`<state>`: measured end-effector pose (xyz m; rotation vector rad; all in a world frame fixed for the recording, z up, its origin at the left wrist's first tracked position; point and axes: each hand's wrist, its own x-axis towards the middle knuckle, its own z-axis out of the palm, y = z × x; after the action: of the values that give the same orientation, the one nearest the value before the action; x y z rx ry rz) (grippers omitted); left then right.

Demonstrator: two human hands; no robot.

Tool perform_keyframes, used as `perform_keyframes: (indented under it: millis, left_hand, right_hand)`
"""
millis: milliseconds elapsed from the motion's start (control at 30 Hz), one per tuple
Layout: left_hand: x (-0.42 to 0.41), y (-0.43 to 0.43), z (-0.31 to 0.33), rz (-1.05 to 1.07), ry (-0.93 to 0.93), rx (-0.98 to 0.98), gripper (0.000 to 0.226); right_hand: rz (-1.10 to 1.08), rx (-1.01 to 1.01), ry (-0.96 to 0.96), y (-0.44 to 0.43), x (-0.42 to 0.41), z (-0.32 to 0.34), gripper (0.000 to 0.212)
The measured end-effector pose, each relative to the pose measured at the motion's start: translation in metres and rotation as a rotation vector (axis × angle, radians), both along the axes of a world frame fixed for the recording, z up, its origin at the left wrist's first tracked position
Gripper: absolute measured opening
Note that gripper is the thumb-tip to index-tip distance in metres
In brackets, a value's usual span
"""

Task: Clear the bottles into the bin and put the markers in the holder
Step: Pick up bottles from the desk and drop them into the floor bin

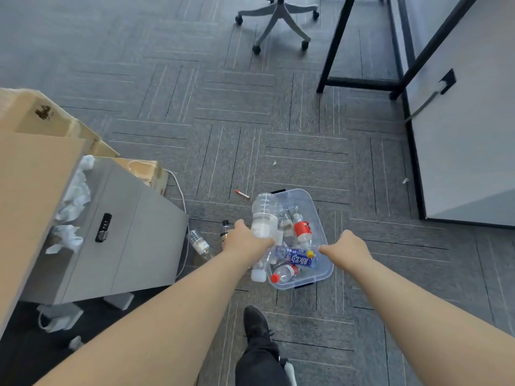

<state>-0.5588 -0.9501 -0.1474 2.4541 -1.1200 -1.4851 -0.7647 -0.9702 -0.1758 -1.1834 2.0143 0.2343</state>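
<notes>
A clear plastic bin (315,207) stands on the carpet and holds several bottles, among them a blue-labelled one (298,257) and a red-labelled one (302,228). My left hand (245,240) grips a large clear bottle (264,215) over the bin's left rim, its white cap pointing back toward me. My right hand (348,249) hovers by the bin's right rim with fingers curled and holds nothing. Another clear bottle (199,243) lies on the floor left of the bin. A red-and-white marker (242,193) lies on the carpet just beyond the bin.
A grey cabinet (117,232) with crumpled paper on top stands at the left beside cardboard boxes (41,121). A small dark-capped bottle (225,228) sits behind my left hand. An office chair base (278,20) and black table legs (359,82) are farther off. My shoe (255,324) is below.
</notes>
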Motion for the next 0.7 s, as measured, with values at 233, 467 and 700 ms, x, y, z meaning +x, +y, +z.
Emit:
perform_keyframes:
  millis: [233,467,700]
  left_hand:
    - [0.033,0.015,0.006,0.035,-0.038,-0.014,0.088]
    - [0.125,0.062,0.041,0.177,-0.112,-0.041,0.077]
    - [0.247,0.147,0.104,0.387,-0.226,-0.139,0.067]
  right_hand:
    - [0.067,0.014,0.012,-0.005,0.017,0.009,0.056]
    - [0.249,-0.022,-0.049,-0.009,0.088,0.040,0.030]
    - [0.487,-0.132,-0.084,0.014,0.225,0.109,0.050]
